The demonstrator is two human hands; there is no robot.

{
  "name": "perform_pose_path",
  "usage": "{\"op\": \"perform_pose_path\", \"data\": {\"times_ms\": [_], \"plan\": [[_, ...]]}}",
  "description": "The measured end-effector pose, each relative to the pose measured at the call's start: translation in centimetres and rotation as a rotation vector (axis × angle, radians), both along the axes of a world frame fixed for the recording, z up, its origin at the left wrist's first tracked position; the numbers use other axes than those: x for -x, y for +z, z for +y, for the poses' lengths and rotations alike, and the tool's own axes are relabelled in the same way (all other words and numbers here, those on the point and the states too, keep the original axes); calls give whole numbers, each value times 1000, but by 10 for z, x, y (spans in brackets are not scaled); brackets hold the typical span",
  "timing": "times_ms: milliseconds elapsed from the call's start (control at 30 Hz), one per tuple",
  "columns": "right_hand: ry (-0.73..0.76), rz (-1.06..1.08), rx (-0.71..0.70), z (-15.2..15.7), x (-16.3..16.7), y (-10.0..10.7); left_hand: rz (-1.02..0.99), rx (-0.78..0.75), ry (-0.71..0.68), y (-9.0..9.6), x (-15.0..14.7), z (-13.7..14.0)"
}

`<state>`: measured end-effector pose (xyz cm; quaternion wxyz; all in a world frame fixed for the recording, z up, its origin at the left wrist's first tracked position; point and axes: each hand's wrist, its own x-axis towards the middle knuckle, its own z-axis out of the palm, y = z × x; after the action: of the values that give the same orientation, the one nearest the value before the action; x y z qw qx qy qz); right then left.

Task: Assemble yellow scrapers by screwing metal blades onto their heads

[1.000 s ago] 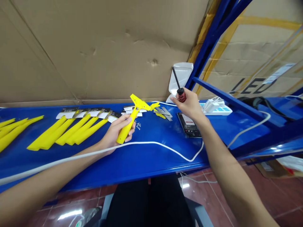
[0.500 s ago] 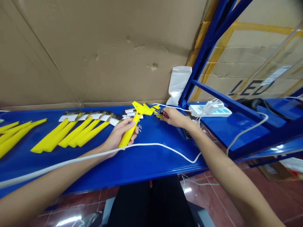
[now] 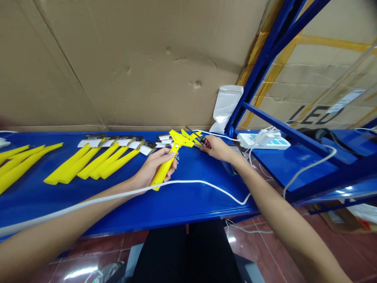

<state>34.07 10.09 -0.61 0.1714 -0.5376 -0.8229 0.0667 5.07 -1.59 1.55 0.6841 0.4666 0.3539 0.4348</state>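
Observation:
My left hand (image 3: 151,166) is wrapped round the handle of a yellow scraper (image 3: 163,169), its wide head tilted up and to the right. In my right hand (image 3: 220,149) is a screwdriver (image 3: 207,143) with a red and black handle; its dark shaft points left, above and beyond the scraper's head. I cannot tell whether the tip touches anything. Small yellow parts (image 3: 196,135) lie just behind the scraper head, partly hidden. Beside my left hand are several yellow handles (image 3: 101,163) in a row, with black and white cards (image 3: 92,140) at their far ends.
More yellow pieces (image 3: 26,161) lie at the far left of the blue shelf (image 3: 188,208). A white cable (image 3: 194,181) crosses in front of my left wrist. A white power strip (image 3: 265,141), a white packet (image 3: 227,106) and a blue post (image 3: 259,67) stand at the right; cardboard rises behind.
The view has shifted slightly, so the shelf items sit a little further right. Both hands keep their holds on the scraper and the screwdriver, with little movement.

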Motion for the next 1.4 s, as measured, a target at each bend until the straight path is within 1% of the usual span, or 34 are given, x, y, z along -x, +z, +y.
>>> {"op": "perform_pose_path", "data": {"times_ms": [233, 533, 867, 1133, 1233, 1333, 1400], "plan": [[-15, 63, 51, -6, 6, 2, 3, 15, 2, 0, 0, 1], [26, 123, 108, -12, 11, 6, -15, 16, -16, -6, 0, 3], [167, 142, 171, -19, 16, 11, 0, 29, -8, -4, -1, 2], [143, 179, 162, -21, 18, 13, 11, 34, 2, -5, -1, 2], [109, 319, 156, -22, 19, 13, 24, 25, 9, -4, -2, 3], [57, 606, 111, -26, 24, 17, 51, 26, -16, -5, -1, 4], [56, 794, 84, -29, 28, 21, 47, 29, -39, -7, -1, 5]]}}
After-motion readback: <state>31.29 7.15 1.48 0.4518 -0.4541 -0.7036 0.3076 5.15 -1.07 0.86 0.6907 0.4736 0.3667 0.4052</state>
